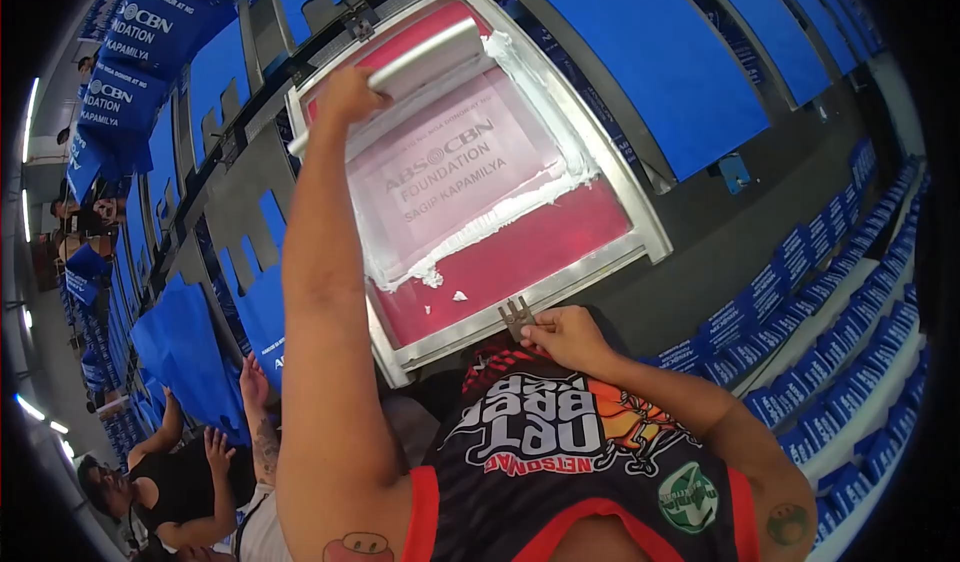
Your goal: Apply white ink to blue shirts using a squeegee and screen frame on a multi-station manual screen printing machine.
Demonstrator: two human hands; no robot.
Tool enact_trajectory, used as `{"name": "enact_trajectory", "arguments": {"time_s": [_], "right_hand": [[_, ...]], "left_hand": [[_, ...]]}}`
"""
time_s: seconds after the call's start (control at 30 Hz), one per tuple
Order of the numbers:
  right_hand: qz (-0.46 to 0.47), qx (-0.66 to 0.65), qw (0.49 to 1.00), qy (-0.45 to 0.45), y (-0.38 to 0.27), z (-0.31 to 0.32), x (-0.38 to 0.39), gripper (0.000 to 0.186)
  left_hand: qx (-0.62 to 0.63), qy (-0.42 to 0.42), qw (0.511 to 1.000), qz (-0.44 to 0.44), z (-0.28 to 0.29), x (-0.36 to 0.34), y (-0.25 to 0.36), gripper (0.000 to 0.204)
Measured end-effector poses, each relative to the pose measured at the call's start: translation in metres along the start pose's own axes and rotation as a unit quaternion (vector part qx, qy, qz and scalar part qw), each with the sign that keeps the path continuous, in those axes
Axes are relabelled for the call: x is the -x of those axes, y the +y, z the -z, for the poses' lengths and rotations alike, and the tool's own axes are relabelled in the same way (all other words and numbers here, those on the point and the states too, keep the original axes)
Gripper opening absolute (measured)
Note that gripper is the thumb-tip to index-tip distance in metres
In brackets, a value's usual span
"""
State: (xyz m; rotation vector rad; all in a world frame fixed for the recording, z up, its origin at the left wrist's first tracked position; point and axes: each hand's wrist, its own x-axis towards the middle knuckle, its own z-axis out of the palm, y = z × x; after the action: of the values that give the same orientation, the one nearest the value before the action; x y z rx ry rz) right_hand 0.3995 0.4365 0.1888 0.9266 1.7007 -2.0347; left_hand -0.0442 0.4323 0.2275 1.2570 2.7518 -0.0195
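My left hand (350, 97) grips a long silver squeegee (430, 52), held across the upper part of a screen-printing frame (625, 157). The frame has an aluminium border, red margins and a pale central mesh (465, 202) with dark printed lettering. Thick white ink (560, 177) lies along the right and lower sides of the mesh, with small blobs on the lower red area. My right hand (560, 332) pinches a small pronged metal bracket (516, 317) at the middle of the frame's near edge, close to my body.
Blue fabric cut-outs (690, 82) lie on dark boards (700, 222) around the frame. Rows of blue printed items (810, 292) line the right side. Printed blue pieces (120, 102) hang at the far left. Co-workers (175, 482) work at the lower left, their hands (220, 452) near blue fabric.
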Motion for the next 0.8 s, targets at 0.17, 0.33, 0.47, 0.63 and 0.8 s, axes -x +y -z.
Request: {"name": "enact_trajectory", "arguments": {"time_s": [0.17,0.33,0.47,0.63,0.8], "right_hand": [[0.013,0.101,0.994,0.035,0.042,-0.003,-0.033,0.022],[0.034,0.071,0.997,0.025,0.055,-0.002,-0.044,0.020],[0.052,0.057,0.997,0.020,0.058,0.002,-0.049,0.019],[0.039,0.078,0.996,0.019,0.061,0.005,-0.045,0.018],[0.072,0.088,0.993,0.031,0.062,-0.001,-0.042,0.020]], "left_hand": [[0.043,-0.023,0.996,0.071,-0.018,0.045,0.014,0.039],[0.023,0.025,0.999,0.039,-0.072,0.144,0.069,0.037],[0.089,0.156,0.984,0.005,-0.104,0.254,0.146,0.026],[0.091,-0.057,0.992,0.063,-0.021,0.194,0.119,0.033],[0.058,0.113,0.992,0.028,-0.030,0.096,0.048,0.027]]}}
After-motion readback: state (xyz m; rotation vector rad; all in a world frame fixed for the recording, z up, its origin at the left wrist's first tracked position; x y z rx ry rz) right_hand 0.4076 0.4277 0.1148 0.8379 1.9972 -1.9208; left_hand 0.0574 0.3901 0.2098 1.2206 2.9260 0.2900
